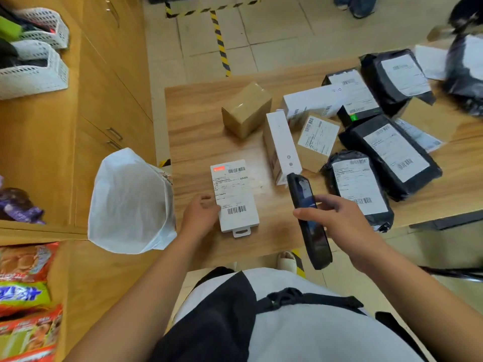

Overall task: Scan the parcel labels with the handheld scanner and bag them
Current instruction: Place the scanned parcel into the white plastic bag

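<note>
A flat white box parcel (pixel 236 195) lies label-up on the wooden table (pixel 198 142), barcodes at its top and bottom. My left hand (pixel 200 214) grips its left edge near the lower barcode. My right hand (pixel 337 218) holds the black handheld scanner (pixel 308 220) above the table's front edge, its head pointing away from me, just right of the parcel. A white bag (pixel 130 202) stands open at the table's left corner.
More parcels crowd the right of the table: a taped brown box (pixel 245 109), white boxes (pixel 281 146), black poly mailers (pixel 392 155) with labels. White baskets (pixel 34 66) sit on the left counter. Snack packs (pixel 26 296) lie lower left.
</note>
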